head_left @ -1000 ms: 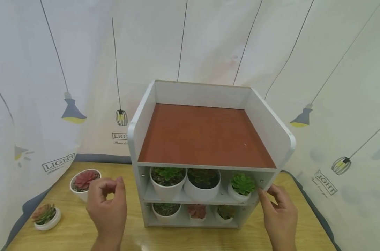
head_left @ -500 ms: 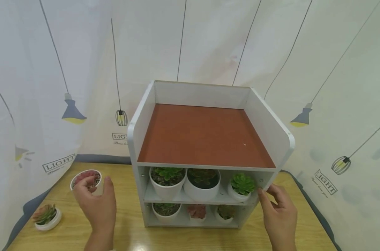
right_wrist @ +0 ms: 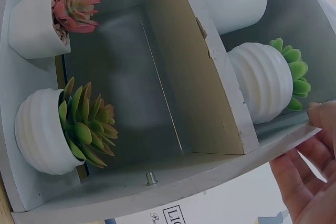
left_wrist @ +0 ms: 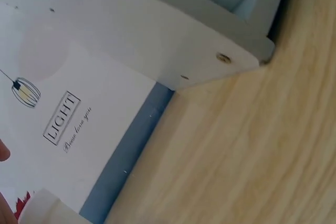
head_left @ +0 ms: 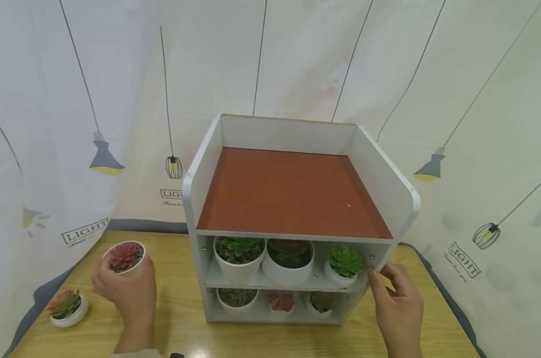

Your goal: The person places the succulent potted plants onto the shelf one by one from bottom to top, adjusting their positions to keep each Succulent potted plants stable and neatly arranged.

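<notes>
At the left of the table, my left hand [head_left: 129, 293] is wrapped around a white pot with a red succulent [head_left: 124, 256]. That pot's white side [left_wrist: 50, 211] also shows in the left wrist view's lower corner, with only bits of the fingers. My right hand [head_left: 399, 303] grips the front edge of the white shelf's right side panel [right_wrist: 210, 169], thumb on the front and fingers outside. The shelf [head_left: 292, 234] has a brown top board. Nearest that thumb, a green succulent in a ribbed white pot [right_wrist: 262, 82] stands on the middle level.
A small succulent in a low white pot [head_left: 69, 308] stands at the table's left edge. Other potted succulents fill both shelf levels, among them a pink one [right_wrist: 79, 6] and a brownish-green one [right_wrist: 86, 124]. A lamp-printed curtain [head_left: 297, 54] hangs behind the wooden table [head_left: 185, 298].
My left hand has moved left to the red succulent's pot, its fingers opening and then closing around it. The right hand and the shelf have stayed in place.
</notes>
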A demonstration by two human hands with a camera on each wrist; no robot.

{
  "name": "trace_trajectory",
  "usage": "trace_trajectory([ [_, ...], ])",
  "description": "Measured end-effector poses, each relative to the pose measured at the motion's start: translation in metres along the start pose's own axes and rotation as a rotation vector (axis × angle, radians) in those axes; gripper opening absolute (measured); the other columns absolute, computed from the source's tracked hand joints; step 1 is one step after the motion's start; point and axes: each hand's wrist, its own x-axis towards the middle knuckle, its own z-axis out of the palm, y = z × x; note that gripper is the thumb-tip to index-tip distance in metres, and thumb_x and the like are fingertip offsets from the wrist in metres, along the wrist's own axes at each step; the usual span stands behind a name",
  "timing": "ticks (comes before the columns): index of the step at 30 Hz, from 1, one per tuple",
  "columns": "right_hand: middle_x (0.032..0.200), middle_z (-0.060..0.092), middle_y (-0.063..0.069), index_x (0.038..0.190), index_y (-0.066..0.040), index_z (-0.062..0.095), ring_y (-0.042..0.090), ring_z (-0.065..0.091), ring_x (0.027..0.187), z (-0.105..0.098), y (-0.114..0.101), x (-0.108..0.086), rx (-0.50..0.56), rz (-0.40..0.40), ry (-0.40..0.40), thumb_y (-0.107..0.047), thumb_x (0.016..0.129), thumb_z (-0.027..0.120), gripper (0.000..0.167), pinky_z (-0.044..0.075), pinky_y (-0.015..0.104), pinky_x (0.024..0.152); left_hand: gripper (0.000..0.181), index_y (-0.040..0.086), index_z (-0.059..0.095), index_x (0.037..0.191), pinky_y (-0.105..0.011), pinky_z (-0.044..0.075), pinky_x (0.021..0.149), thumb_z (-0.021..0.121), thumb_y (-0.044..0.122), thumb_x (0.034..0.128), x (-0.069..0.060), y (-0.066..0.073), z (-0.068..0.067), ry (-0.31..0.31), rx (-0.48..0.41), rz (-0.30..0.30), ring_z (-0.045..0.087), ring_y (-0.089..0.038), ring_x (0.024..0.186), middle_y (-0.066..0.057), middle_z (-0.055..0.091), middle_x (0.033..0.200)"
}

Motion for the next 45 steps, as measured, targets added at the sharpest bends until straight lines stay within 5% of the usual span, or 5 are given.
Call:
trace_trajectory([
  [9, 0.113, 0.069, -0.012, 0.125, -0.019, 0.075, -0.003, 0.064, 0.108, 0.001, -0.001, 0.002, 0.012, -0.002, -0.004, -0.02, 0.1, 0.071, 0.026, 0.057, 0.006, 0.078, 0.11, 0.014, 0.017, 0.163, -0.031, 0.011, 0.131, 0.087, 0.019, 0.0791, 0.013, -0.026, 0.0, -0.07, 0.061, -0.18, 0.011, -0.027, 0.158, -0.015, 0.012, 0.17],
  [20, 0.112, 0.069, -0.014, 0.126, -0.017, 0.075, -0.002, 0.064, 0.107, 0.001, -0.003, 0.001, 0.023, -0.01, 0.003, -0.018, 0.1, 0.07, 0.026, 0.058, 0.007, 0.078, 0.119, 0.015, 0.007, 0.166, -0.04, 0.006, 0.134, 0.089, 0.023, 0.0789, 0.027, -0.039, -0.001, -0.168, 0.084, -0.288, 0.006, -0.033, 0.159, -0.016, 0.005, 0.171],
  [29, 0.113, 0.068, -0.014, 0.126, -0.019, 0.074, -0.003, 0.063, 0.107, 0.0, -0.002, 0.0, 0.006, 0.035, 0.005, -0.02, 0.1, 0.071, 0.026, 0.057, 0.007, 0.078, 0.12, 0.016, 0.007, 0.166, -0.029, 0.006, 0.134, 0.089, 0.019, 0.0785, 0.03, -0.048, 0.0, -0.206, 0.007, -0.41, 0.014, -0.027, 0.16, -0.014, 0.012, 0.171],
  [45, 0.114, 0.068, -0.015, 0.127, -0.019, 0.074, -0.004, 0.063, 0.108, -0.001, 0.002, 0.0, -0.002, 0.01, -0.001, -0.019, 0.1, 0.07, 0.027, 0.057, 0.007, 0.078, 0.111, 0.015, 0.013, 0.163, -0.027, 0.011, 0.133, 0.086, 0.009, 0.0797, 0.027, -0.061, 0.003, -0.246, -0.021, -0.422, 0.024, -0.026, 0.158, -0.014, 0.021, 0.169],
])
